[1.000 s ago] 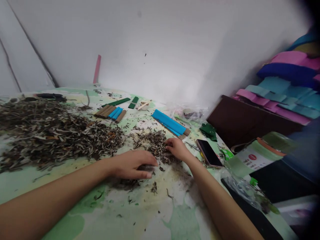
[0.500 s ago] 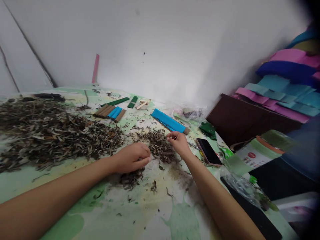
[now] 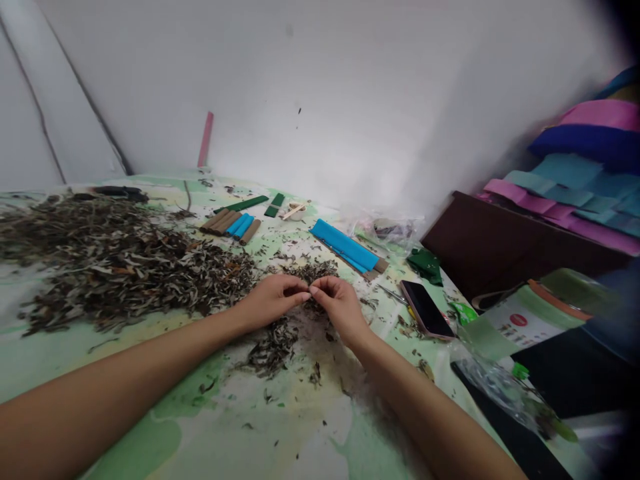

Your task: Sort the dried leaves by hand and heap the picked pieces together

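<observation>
My left hand point(image 3: 279, 299) and my right hand point(image 3: 343, 308) meet at the fingertips, each closed in a pinch. Anything between the fingers is too small to make out. Just beyond and beneath them lies a small heap of dried leaves point(image 3: 314, 269), partly hidden by the hands. A second little clump of dried leaves point(image 3: 274, 350) rests below my left wrist. Left of the hands spreads a large pile of dried leaves point(image 3: 150, 280). Past my right hand a blue paper strip point(image 3: 345, 244) lies with brown paper showing under it.
Brown and blue paper rolls point(image 3: 240, 225) lie behind the large pile, near green strips point(image 3: 275, 205) and a small cup point(image 3: 296, 211). To the right are a phone point(image 3: 426, 309), a plastic bag point(image 3: 487, 380) and a green container point(image 3: 520, 317). Coloured crepe paper point(image 3: 575, 180) is stacked beyond.
My hands have come together over the small heap; they were apart before. My right hand has moved left and a little nearer. The whole view has shifted slightly.
</observation>
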Demonstrator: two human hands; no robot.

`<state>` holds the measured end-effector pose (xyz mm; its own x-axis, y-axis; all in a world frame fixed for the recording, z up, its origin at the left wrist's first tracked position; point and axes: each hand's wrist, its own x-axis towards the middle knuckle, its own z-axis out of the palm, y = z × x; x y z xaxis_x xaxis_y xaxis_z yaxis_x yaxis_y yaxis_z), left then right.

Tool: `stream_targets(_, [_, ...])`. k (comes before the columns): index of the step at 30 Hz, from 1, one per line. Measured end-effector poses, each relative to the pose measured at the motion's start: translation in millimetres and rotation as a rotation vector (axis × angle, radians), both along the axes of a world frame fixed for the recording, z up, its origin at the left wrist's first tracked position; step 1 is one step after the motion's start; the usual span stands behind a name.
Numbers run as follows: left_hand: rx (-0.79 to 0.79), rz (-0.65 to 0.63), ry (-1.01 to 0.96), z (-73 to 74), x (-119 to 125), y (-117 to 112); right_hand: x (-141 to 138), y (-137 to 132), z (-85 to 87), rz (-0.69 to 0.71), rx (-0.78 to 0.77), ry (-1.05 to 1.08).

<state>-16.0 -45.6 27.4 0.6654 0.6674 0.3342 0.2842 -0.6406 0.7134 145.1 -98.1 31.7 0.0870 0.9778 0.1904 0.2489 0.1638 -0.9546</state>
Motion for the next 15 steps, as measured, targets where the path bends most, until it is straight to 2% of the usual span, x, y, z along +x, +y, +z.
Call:
stream_targets(5, [0.033, -0.033, 0.007, -2.9, 0, 0, -3, -1, -6.5, 0.019, -0.012, -0.007])
stream_targets(9, [0.008, -0.067, -0.006, -0.8, -1, -1, -1, 0, -4.6, 0.125, -0.089, 0.040])
stream_targets(12, [-0.085, -0.110, -0.025, 2.2, -2, -1, -1, -1, 0.3, 0.202, -0.160, 0.095])
stream_targets(15, [-0.205, -0.158, -0.080, 3.3, -3, 0, 0, -2, 4.6, 0.222, -0.169, 0.148])
